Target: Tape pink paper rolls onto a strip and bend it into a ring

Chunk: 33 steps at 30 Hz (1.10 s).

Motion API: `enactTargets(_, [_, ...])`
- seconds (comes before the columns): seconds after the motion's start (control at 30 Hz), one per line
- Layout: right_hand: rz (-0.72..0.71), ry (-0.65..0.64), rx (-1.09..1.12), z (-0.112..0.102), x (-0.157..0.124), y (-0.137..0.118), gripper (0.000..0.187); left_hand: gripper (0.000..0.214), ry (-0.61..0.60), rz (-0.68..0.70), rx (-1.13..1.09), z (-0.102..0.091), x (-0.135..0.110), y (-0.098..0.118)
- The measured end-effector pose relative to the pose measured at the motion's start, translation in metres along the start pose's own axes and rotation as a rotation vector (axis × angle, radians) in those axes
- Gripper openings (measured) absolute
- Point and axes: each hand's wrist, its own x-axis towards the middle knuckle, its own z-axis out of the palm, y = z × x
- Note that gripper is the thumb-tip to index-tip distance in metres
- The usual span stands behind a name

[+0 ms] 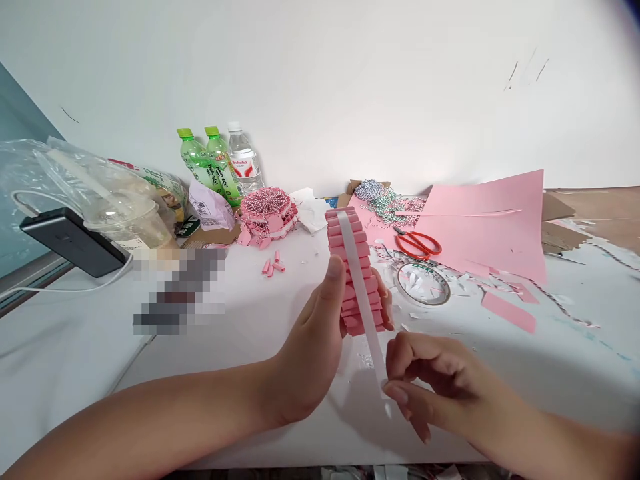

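My left hand (pixel 315 340) is closed around a row of small pink paper rolls (pixel 350 250) stuck side by side, held upright above the white table (pixel 75 347). A white strip of tape backing (pixel 361 293) runs down the middle of the row. My right hand (pixel 425 380) pinches the lower end of that strip between thumb and forefinger, just below and to the right of the rolls. A few loose pink rolls (pixel 273 267) lie on the table behind.
Red-handled scissors (pixel 417 243) and a tape roll (pixel 423 283) lie right of the rolls, on and beside pink paper sheets (pixel 485 227). Bottles (pixel 215 163), a twine-wrapped pink bundle (pixel 267 210), a plastic bag with a cup (pixel 115 207) and a phone (pixel 70 243) stand at the back left.
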Motion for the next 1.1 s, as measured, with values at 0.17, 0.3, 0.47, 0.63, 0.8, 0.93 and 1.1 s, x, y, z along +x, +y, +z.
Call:
enactTargets(0.17, [-0.024,0.027,-0.025,0.000,0.002,0.004,0.024,0.056,-0.003,-0.009,-0.013,0.004,-0.002,0.001])
enactTargets(0.3, [-0.078,0.092,-0.091,-0.002,0.005,0.006,0.021,0.055,-0.001,-0.020,-0.004,0.006,-0.005,0.001])
enactTargets(0.47, [-0.121,0.162,-0.127,-0.004,0.007,0.007,0.019,0.051,-0.014,-0.024,0.013,0.005,-0.007,0.002])
enactTargets(0.63, [-0.144,0.182,-0.176,-0.005,0.007,0.008,0.019,0.046,-0.026,-0.039,-0.011,0.007,-0.004,0.004])
enactTargets(0.8, [-0.157,0.219,-0.232,-0.004,0.007,0.006,0.021,0.046,-0.018,-0.093,-0.048,0.010,-0.002,0.007])
enactTargets(0.93, [-0.168,0.275,-0.289,-0.004,0.010,0.003,0.025,0.043,0.024,-0.117,-0.068,0.009,-0.002,0.006])
enactTargets(1.1, [-0.151,0.316,-0.319,-0.003,0.010,0.004,0.028,0.041,0.077,-0.142,-0.087,0.010,-0.003,0.003])
